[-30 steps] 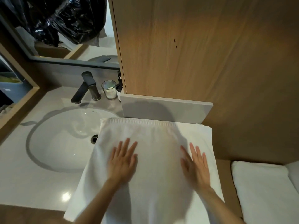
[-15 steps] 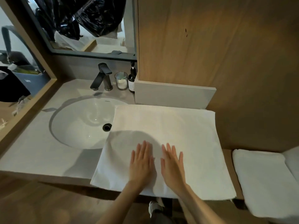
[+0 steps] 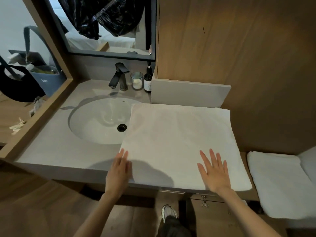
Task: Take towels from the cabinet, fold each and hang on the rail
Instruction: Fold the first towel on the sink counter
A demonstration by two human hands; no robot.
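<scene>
A white towel (image 3: pixel 177 139) lies flat and squared on the grey counter (image 3: pixel 51 151), its left side overhanging the sink basin (image 3: pixel 99 120). My left hand (image 3: pixel 119 170) rests flat, fingers together, at the towel's near-left corner. My right hand (image 3: pixel 214 171) lies spread on the towel near its front-right edge. Neither hand grips the cloth. A second folded white towel (image 3: pixel 280 183) hangs to the right, over what looks like a lower rail or ledge. No cabinet interior is visible.
A black tap (image 3: pixel 118 76), a glass candle (image 3: pixel 136 80) and a dark bottle (image 3: pixel 147 79) stand behind the basin. A grey ledge (image 3: pixel 189 93) and wooden wall panel (image 3: pixel 239 57) back the towel. A mirror (image 3: pixel 106 24) hangs above. My shoe (image 3: pixel 168 212) shows on the floor.
My hands slid apart from the towel's front middle to its left corner and right side. The view has pulled back and the towel looks smoother.
</scene>
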